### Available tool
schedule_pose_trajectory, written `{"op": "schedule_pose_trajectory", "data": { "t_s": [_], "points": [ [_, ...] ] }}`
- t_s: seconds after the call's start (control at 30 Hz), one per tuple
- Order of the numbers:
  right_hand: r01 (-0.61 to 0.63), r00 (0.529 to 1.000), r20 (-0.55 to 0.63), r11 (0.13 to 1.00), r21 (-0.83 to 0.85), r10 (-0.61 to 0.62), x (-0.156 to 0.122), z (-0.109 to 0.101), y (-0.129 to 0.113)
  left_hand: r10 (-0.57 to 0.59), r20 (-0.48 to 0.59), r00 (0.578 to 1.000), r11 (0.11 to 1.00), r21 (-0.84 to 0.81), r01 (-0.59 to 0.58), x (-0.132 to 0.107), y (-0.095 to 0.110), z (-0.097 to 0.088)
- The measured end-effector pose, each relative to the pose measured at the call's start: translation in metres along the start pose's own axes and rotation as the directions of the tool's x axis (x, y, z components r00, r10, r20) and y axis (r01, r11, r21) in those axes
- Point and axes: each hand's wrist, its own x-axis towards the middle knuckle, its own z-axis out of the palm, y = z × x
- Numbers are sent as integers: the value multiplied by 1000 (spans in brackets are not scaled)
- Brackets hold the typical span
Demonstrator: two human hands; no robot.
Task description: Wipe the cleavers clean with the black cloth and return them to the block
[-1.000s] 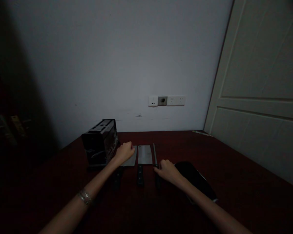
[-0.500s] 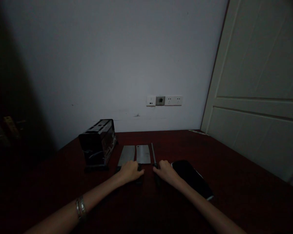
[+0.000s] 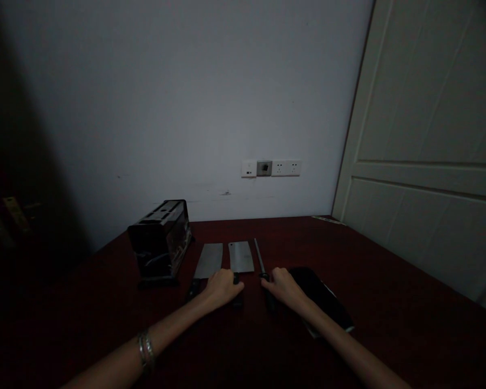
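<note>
My left hand (image 3: 223, 287) is closed around the black handle of a cleaver (image 3: 241, 256), whose broad blade points away from me. Just left of it lies a second cleaver (image 3: 209, 261), its dark handle partly behind my left wrist. With my right hand (image 3: 284, 284) I grip the handle of a sharpening steel (image 3: 260, 256); its thin rod points toward the wall. Both held tools appear low, at or close to the tabletop. A folded black cloth or pouch (image 3: 322, 297) with a pale edge is partly covered by my right forearm.
The dark red table (image 3: 283, 232) reaches a pale wall. At its back left stands a black knife-block-like holder (image 3: 160, 243) with slots on top. Wall sockets (image 3: 286, 168) sit above the table. A white panelled door (image 3: 421, 210) borders the right side.
Both hands have shifted slightly right, carrying the right-hand cleaver and the sharpening steel along. The gap between the two cleavers is wider, and more of the left cleaver's handle shows.
</note>
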Motion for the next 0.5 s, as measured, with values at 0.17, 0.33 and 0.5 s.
{"op": "schedule_pose_trajectory", "data": {
  "t_s": [0.17, 0.33, 0.5],
  "points": [
    [-37, 999, -23, 999, -10, 37, -2, -1, 8, 20, 0, 1000, 1000, 17, -20, 3, 10, 1],
    [-68, 998, -19, 997, -45, 67, -5, -7, 11, 14, 11, 1000, 998, 59, -15, 6, 18, 3],
    [-61, 998, -29, 996, -73, 59, -8, -11, 10, 25, 13, 1000, 995, 98, -26, 8, 24, 3]
  ]
}}
